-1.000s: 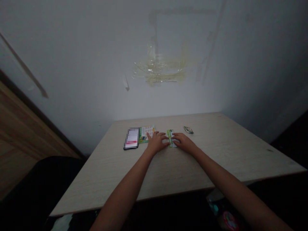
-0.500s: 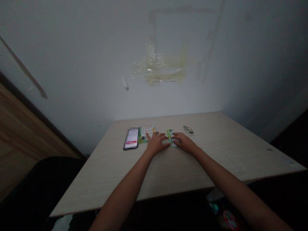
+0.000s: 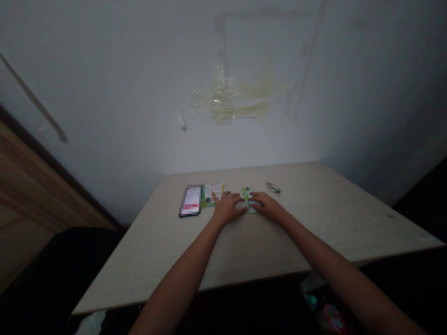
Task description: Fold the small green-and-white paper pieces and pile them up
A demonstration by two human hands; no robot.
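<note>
A small green and white packet lies flat on the pale wooden table, far from me. My left hand rests palm down with its fingers touching the packet's left edge. My right hand lies on the packet's right side, fingers pressed on it. Both hands pin the packet between them against the tabletop. Just left of my left hand lies a green and white printed sheet.
A phone lies left of the printed sheet. A small wrapper sits beyond my right hand. A grey wall with old tape marks stands behind the table. A dark chair is at lower left, coloured items on the floor.
</note>
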